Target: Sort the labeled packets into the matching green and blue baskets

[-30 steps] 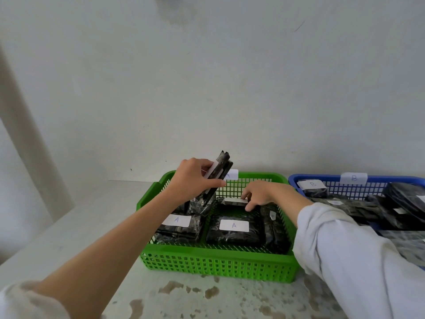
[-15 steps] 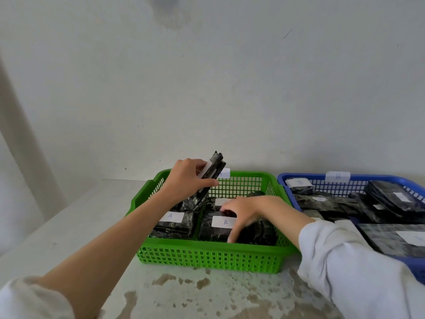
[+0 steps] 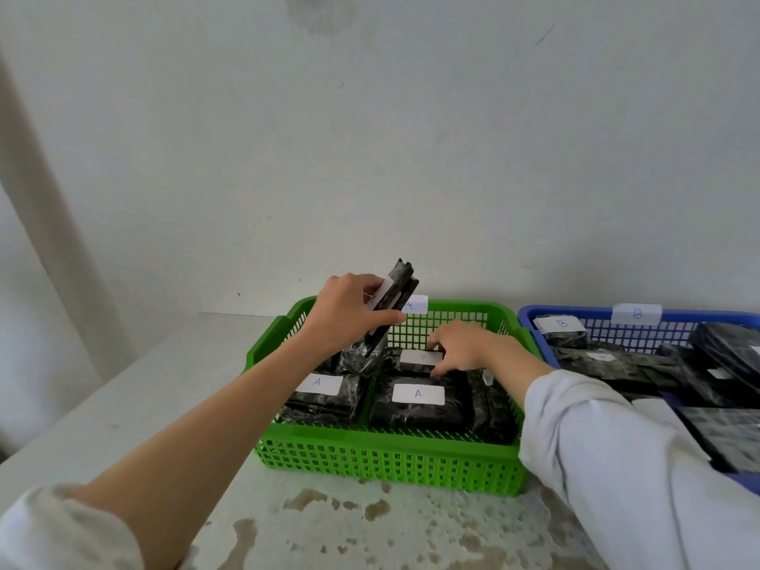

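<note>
The green basket [image 3: 390, 460] stands on the table and carries an A tag on its back wall. Black packets lie flat inside it, two in front showing A labels [image 3: 418, 394]. My left hand [image 3: 349, 310] grips a stack of packets [image 3: 384, 318] standing upright at the back left of the basket. My right hand [image 3: 462, 349] reaches into the back of the basket, and its curled fingers and thumb pinch the right edge of a flat A packet [image 3: 411, 357]. To the right sits the blue basket [image 3: 575, 313], tagged B and holding several black packets [image 3: 561, 329].
A stained white table [image 3: 123, 388] runs left and forward of the baskets. The wall rises directly behind both baskets. More dark packets [image 3: 724, 429] fill the blue basket's near side at the frame's right edge.
My right hand has moved from the front A packet back to the rear packet and taken hold of its edge. My left hand keeps the upright stack in the same place.
</note>
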`<state>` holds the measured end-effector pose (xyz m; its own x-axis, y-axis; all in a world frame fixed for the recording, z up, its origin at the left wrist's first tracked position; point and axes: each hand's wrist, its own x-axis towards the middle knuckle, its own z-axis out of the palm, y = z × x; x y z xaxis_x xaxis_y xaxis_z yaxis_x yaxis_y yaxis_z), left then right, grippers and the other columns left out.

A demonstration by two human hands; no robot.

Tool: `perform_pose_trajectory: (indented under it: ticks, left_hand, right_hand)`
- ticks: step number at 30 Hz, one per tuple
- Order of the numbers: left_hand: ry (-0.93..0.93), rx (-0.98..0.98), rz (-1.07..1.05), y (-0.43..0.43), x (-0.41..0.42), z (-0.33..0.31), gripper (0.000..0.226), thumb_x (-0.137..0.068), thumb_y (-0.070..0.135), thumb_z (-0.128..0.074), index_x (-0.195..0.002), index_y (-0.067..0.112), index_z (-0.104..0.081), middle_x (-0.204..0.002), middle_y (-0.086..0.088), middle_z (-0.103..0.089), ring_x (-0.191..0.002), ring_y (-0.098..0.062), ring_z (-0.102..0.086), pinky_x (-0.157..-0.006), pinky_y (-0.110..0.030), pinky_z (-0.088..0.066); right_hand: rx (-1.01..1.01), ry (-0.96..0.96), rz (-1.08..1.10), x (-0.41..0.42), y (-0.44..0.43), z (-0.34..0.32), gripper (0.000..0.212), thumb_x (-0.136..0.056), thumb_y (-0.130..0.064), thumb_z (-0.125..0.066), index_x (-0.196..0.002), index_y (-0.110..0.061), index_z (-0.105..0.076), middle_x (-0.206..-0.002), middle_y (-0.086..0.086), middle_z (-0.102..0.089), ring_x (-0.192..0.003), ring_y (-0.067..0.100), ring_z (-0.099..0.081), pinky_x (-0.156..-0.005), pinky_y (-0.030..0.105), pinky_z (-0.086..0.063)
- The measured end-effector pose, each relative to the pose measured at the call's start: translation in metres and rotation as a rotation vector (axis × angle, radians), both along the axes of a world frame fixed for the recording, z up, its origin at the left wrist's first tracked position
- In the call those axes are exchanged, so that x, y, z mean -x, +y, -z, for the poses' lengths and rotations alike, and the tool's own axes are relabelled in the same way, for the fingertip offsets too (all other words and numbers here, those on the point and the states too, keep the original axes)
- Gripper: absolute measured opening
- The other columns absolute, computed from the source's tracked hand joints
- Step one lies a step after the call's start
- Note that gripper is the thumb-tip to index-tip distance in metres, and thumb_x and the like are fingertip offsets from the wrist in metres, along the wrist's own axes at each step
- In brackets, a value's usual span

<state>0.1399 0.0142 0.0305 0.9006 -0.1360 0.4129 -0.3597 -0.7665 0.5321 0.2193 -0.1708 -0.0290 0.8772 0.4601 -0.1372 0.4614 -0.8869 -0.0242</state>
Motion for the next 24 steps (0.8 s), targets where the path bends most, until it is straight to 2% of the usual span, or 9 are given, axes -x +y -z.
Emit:
perform_pose_trajectory:
  ticks: [2, 4, 8, 11, 14, 17, 20, 24]
  left_hand:
    - [-0.002, -0.003, -0.001, -0.001, 0.001, 0.001, 0.042, -0.071, 0.041, -0.077, -0.099, 0.009, -0.07, -0.088, -0.012, -0.073, -0.088, -0.03, -0.066, -0.084, -0.047, -0.052]
    - [-0.006, -0.004, -0.004, -0.002, 0.003, 0.001, 0.043, -0.071, 0.041, -0.077, -0.099, 0.009, -0.07, -0.089, -0.012, -0.073, -0.088, -0.03, -0.066, -0.084, -0.047, -0.052]
    - [-0.015, 0.005, -0.01, -0.004, 0.007, 0.0, 0.043, -0.07, 0.04, -0.077, -0.1, 0.01, -0.069, -0.088, -0.009, -0.073, -0.087, -0.028, -0.067, -0.083, -0.046, -0.053]
    - [-0.02, -0.012, -0.023, -0.005, 0.009, 0.004, 0.046, -0.07, 0.043, -0.077, -0.1, 0.008, -0.068, -0.089, -0.013, -0.072, -0.088, -0.031, -0.066, -0.083, -0.047, -0.052]
    - [-0.009, -0.02, -0.038, -0.004, 0.01, 0.009, 0.051, -0.069, 0.046, -0.076, -0.1, 0.007, -0.067, -0.091, -0.015, -0.071, -0.09, -0.032, -0.065, -0.083, -0.046, -0.051]
    - [0.0, -0.037, -0.048, -0.004, 0.008, 0.011, 0.046, -0.07, 0.046, -0.076, -0.095, 0.01, -0.065, -0.089, -0.012, -0.07, -0.091, -0.033, -0.065, -0.084, -0.045, -0.051]
    - [0.002, -0.029, -0.048, -0.005, 0.006, 0.011, 0.052, -0.069, 0.046, -0.076, -0.105, 0.009, -0.066, -0.093, -0.011, -0.072, -0.09, -0.03, -0.066, -0.085, -0.047, -0.053]
    - [-0.018, 0.014, -0.055, -0.006, 0.005, 0.015, 0.051, -0.069, 0.044, -0.078, -0.105, 0.01, -0.067, -0.091, -0.008, -0.072, -0.088, -0.025, -0.066, -0.083, -0.046, -0.053]
  right_hand:
    - [-0.114, 0.022, 0.034, 0.0, -0.003, -0.004, 0.052, -0.082, -0.038, -0.068, -0.119, -0.004, -0.06, -0.116, 0.014, -0.064, -0.105, 0.03, -0.058, -0.09, 0.038, -0.047]
    - [-0.23, 0.071, 0.082, 0.0, -0.007, -0.012, 0.052, -0.083, -0.03, -0.069, -0.123, 0.001, -0.058, -0.121, 0.02, -0.062, -0.109, 0.034, -0.058, -0.097, 0.042, -0.045]
    - [-0.097, 0.088, 0.059, 0.002, -0.01, -0.015, 0.047, -0.082, -0.034, -0.069, -0.122, -0.009, -0.062, -0.122, 0.007, -0.06, -0.114, 0.024, -0.051, -0.097, 0.037, -0.044]
    - [-0.02, 0.051, 0.044, 0.005, -0.005, -0.008, 0.048, -0.082, -0.039, -0.069, -0.115, -0.005, -0.063, -0.111, 0.01, -0.065, -0.103, 0.027, -0.058, -0.09, 0.037, -0.049]
    - [-0.041, 0.037, 0.064, 0.002, -0.005, -0.004, 0.049, -0.081, -0.04, -0.07, -0.114, -0.005, -0.062, -0.11, 0.01, -0.064, -0.105, 0.027, -0.057, -0.09, 0.037, -0.048]
    - [-0.052, 0.055, 0.089, -0.002, -0.005, 0.0, 0.056, -0.081, -0.044, -0.069, -0.12, -0.005, -0.057, -0.119, 0.011, -0.06, -0.124, 0.031, -0.043, -0.097, 0.04, -0.043]
    - [0.022, 0.08, 0.11, -0.006, -0.004, 0.002, 0.068, -0.082, -0.05, -0.064, -0.132, -0.006, -0.048, -0.136, 0.014, -0.048, -0.141, 0.036, -0.016, -0.106, 0.045, -0.034]
    - [0.057, 0.148, 0.144, -0.01, -0.004, -0.001, 0.071, -0.083, -0.054, -0.06, -0.137, -0.011, -0.045, -0.148, 0.018, -0.03, -0.142, 0.036, -0.014, -0.109, 0.049, -0.029]
